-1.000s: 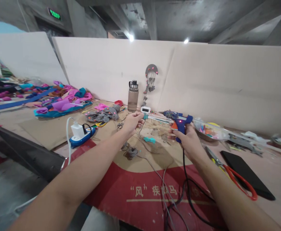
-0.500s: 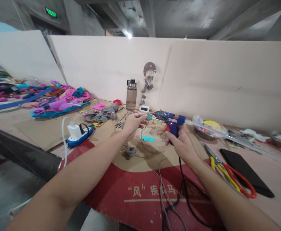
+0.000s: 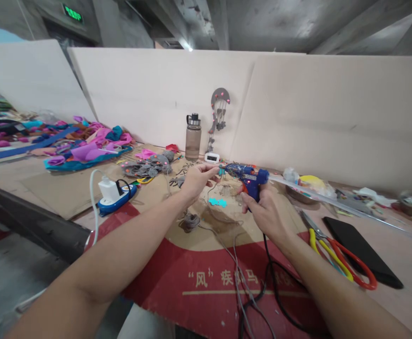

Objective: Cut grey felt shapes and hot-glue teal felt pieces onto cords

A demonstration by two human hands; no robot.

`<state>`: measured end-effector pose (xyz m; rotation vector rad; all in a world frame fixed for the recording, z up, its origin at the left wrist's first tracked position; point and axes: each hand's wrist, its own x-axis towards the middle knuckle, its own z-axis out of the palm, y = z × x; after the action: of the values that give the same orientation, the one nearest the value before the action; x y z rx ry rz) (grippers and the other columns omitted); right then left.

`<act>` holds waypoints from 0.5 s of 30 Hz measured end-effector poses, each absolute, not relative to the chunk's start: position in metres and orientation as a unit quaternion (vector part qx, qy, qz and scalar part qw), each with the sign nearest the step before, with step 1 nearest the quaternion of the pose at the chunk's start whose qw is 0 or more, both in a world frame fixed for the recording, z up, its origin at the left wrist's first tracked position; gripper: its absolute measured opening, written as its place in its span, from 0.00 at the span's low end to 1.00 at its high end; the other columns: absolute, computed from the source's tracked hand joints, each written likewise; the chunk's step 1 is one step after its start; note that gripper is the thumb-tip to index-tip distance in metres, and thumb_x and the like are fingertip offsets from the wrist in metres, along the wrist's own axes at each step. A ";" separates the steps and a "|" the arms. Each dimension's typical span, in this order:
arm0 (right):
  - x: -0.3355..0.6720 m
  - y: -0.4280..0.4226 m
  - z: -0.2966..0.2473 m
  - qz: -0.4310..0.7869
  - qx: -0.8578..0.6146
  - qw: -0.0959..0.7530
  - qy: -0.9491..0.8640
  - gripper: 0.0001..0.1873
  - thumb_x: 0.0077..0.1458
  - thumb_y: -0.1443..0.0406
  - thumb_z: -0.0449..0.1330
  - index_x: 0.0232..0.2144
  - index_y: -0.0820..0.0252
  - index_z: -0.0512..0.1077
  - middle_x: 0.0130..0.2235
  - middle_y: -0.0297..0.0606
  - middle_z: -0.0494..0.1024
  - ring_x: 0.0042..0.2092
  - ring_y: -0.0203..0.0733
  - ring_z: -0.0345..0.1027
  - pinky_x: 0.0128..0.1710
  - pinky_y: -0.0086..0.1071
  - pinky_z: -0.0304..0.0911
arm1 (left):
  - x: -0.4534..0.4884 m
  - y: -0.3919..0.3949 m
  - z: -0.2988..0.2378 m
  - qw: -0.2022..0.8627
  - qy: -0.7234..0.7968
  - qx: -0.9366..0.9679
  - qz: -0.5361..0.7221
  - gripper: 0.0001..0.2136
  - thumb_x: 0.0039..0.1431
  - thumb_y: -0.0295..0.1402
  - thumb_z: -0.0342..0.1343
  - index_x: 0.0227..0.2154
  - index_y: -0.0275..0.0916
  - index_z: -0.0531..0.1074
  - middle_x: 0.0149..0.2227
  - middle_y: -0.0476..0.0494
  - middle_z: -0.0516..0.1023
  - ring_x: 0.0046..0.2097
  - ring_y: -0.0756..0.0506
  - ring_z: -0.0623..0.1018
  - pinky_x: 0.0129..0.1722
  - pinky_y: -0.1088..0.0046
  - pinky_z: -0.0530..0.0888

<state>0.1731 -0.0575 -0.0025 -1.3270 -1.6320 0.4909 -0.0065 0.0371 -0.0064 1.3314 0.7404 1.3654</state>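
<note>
A blue hot glue gun [image 3: 247,178] is gripped in my right hand [image 3: 265,207], a small red light glowing on its side. Its nozzle points left and meets a small teal felt piece [image 3: 222,171]. That piece is pinched between the fingertips of my left hand [image 3: 201,180]. Below the hands, another bright teal felt cutout [image 3: 217,202] lies flat on the cardboard [image 3: 178,238]. Grey cord [image 3: 191,221] is bundled nearby, with strands trailing toward me. A black cable hangs from the glue gun's handle.
Scissors [image 3: 328,249] and a black phone-like slab [image 3: 361,252] lie at right. A power strip [image 3: 117,200] with a white plug sits left, near grey felt pieces [image 3: 146,167]. Behind stand a water bottle [image 3: 193,139] and a small white clock [image 3: 212,157]. Colourful felt scraps [image 3: 89,146] cover the far left.
The glue gun has shifted slightly left, bringing its nozzle up against the teal felt piece. My left hand stays nearly in place, still pinching the piece.
</note>
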 end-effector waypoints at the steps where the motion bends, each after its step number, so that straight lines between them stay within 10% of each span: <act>1: 0.173 -0.057 -0.003 0.200 -0.540 0.472 -0.668 0.15 0.58 0.56 0.53 0.46 0.54 0.60 0.35 0.39 0.75 0.26 0.42 0.67 0.29 0.35 0.67 | -0.006 0.038 -0.007 0.518 0.309 0.556 0.572 0.12 0.48 0.38 0.64 0.33 0.35 0.77 0.31 0.44 0.78 0.28 0.52 0.77 0.21 0.80 0.64; 15: 0.172 -0.059 -0.004 0.187 -0.538 0.471 -0.674 0.15 0.58 0.56 0.52 0.44 0.54 0.59 0.36 0.40 0.75 0.27 0.42 0.68 0.30 0.36 0.67 | -0.005 0.036 -0.003 0.505 0.327 0.554 0.575 0.10 0.48 0.35 0.64 0.31 0.34 0.77 0.29 0.45 0.78 0.27 0.52 0.76 0.20 0.79 0.64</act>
<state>0.1720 -0.0586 -0.0039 -1.3174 -1.6495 0.4571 -0.0053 0.0363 -0.0034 1.3363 0.7889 1.3886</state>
